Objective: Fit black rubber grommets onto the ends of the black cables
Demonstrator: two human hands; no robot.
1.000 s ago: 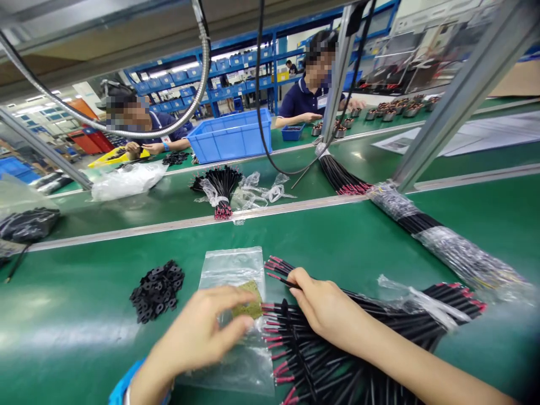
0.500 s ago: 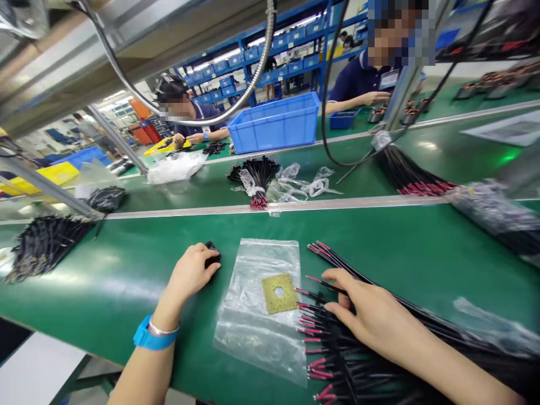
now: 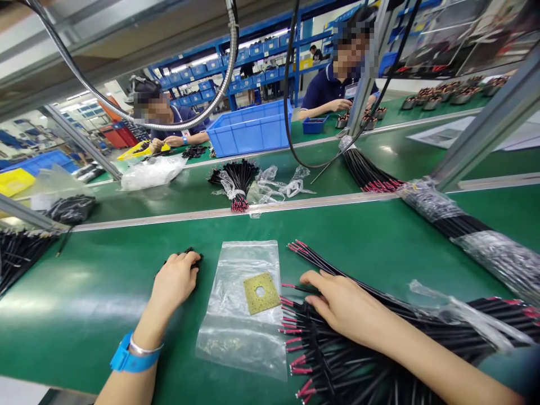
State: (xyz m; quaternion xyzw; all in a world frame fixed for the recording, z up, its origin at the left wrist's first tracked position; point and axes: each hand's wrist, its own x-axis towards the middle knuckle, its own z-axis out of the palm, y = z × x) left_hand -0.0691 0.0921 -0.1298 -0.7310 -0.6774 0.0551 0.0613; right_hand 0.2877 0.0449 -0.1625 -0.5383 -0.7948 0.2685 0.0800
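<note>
My left hand (image 3: 175,282) rests on the green bench with its fingers curled over small black pieces (image 3: 194,257); most of them are hidden under the fingers. My right hand (image 3: 337,301) lies over a spread of black cables (image 3: 337,365) with red wire ends. Between its thumb and fingers runs one black cable (image 3: 300,288), its red tip pointing left. Between my hands lies a clear zip bag (image 3: 236,332), with a yellowish square plate (image 3: 261,293) with a round hole on it; whether the plate is inside, I cannot tell.
A plastic-wrapped cable bundle (image 3: 485,236) lies to the right. Beyond the metal rail (image 3: 185,217) are a tied cable bunch (image 3: 236,183) and a blue bin (image 3: 253,130). Two co-workers sit opposite. More black cables (image 3: 21,253) lie far left. A hose (image 3: 230,62) hangs overhead.
The view has turned rightward, so the scene sits further left. My left hand covers the black pieces with its fingers drawn over them. My right hand stays at the same cable.
</note>
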